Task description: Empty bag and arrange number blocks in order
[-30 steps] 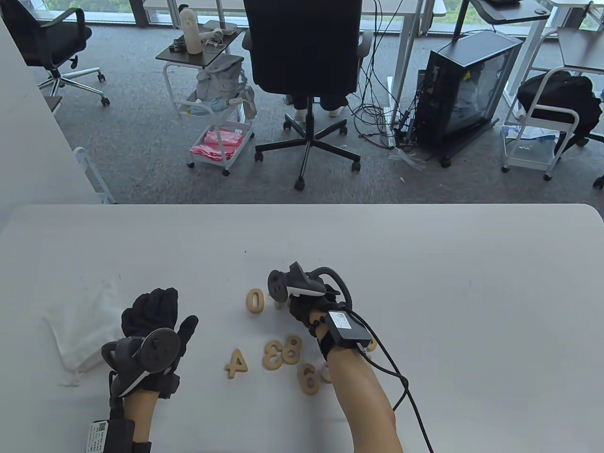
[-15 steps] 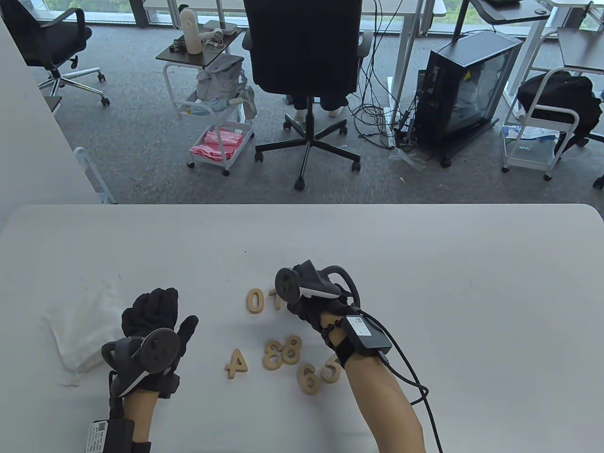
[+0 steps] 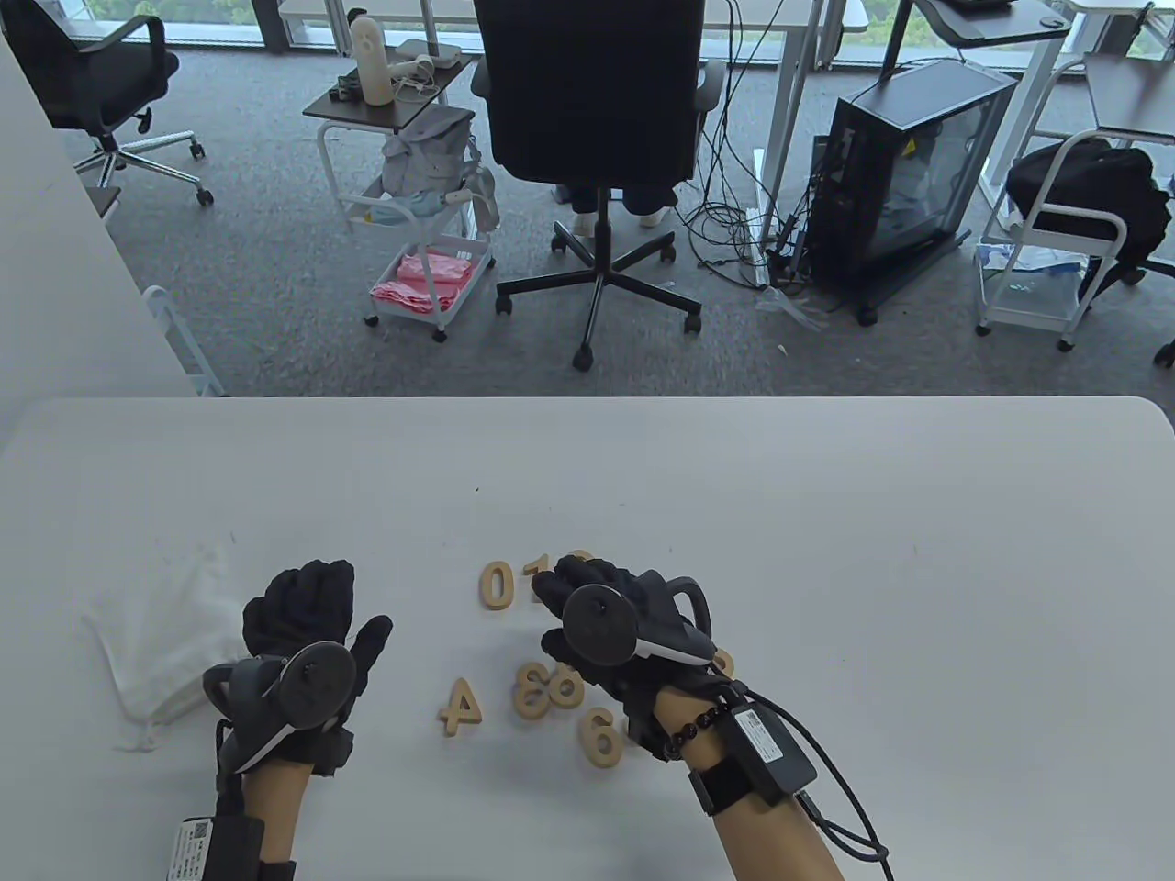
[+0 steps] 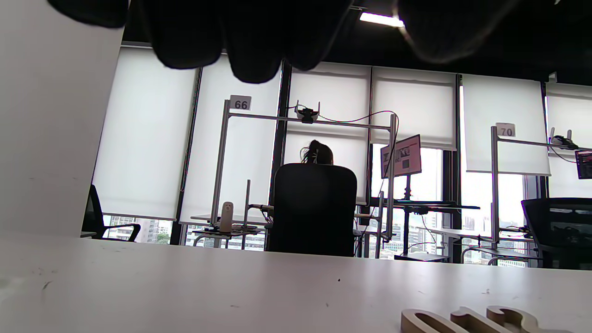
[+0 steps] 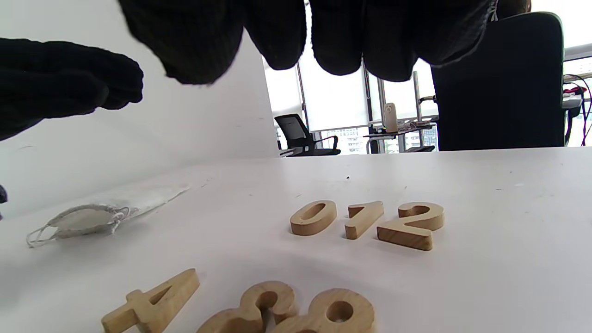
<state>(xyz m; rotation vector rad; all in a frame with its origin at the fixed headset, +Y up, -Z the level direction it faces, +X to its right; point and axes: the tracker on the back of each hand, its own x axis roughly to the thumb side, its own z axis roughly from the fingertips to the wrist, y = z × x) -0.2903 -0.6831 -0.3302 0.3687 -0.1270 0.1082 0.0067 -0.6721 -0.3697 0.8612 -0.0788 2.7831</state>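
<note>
Row 0-1-2 [image 5: 367, 219] laid | next block 3 [image 3: 531, 690] just nearer than the row, under right hand [image 3: 610, 633], fingers relaxed, empty | left hand [image 3: 307, 633] farther, loose, empty | bag [image 3: 161, 633] emptied beside it

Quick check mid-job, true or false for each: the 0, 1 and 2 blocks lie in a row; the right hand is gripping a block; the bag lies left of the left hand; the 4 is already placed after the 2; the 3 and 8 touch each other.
1. The 0, 1 and 2 lie in a row. True.
2. The right hand grips a block. False: it hovers over the blocks, holding nothing.
3. The bag lies left of the left hand. True.
4. The 4 sits after the 2. False: it lies nearer the person, apart from the row.
5. The 3 and 8 touch. True.
</note>
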